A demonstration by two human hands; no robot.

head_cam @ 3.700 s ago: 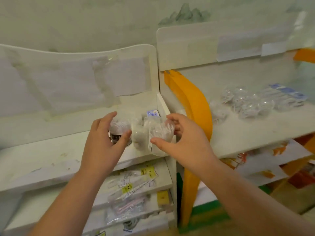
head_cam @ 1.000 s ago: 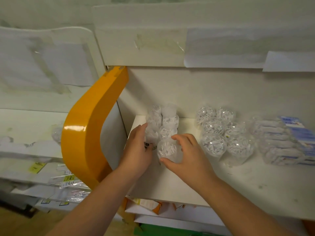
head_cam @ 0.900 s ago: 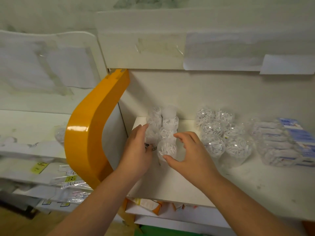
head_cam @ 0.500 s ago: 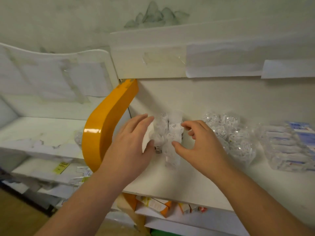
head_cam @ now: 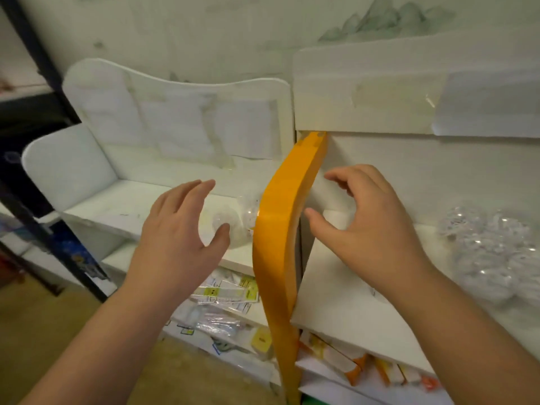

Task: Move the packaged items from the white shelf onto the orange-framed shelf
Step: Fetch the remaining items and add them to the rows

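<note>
My left hand (head_cam: 181, 238) hovers open above the white shelf (head_cam: 122, 206), fingers spread, just left of a few clear packaged items (head_cam: 236, 220) lying at that shelf's right end. My right hand (head_cam: 368, 229) is open and empty over the left end of the orange-framed shelf (head_cam: 336, 293), just right of the curved orange side panel (head_cam: 280, 229). A heap of clear packaged items (head_cam: 496, 252) rests further right on that shelf. The items set down a moment ago are hidden behind my right hand.
Lower white shelves hold flat labelled packets (head_cam: 228, 293) and bagged goods (head_cam: 216, 320). Orange and white boxes (head_cam: 344, 358) sit under the orange-framed shelf. A dark metal rack (head_cam: 46, 235) stands at the left. Taped paper sheets (head_cam: 485, 103) cover the back boards.
Both hands have let go of the packages on the orange-framed shelf and drawn leftward. My left hand has crossed past the orange panel to the white shelf. The view has swung left.
</note>
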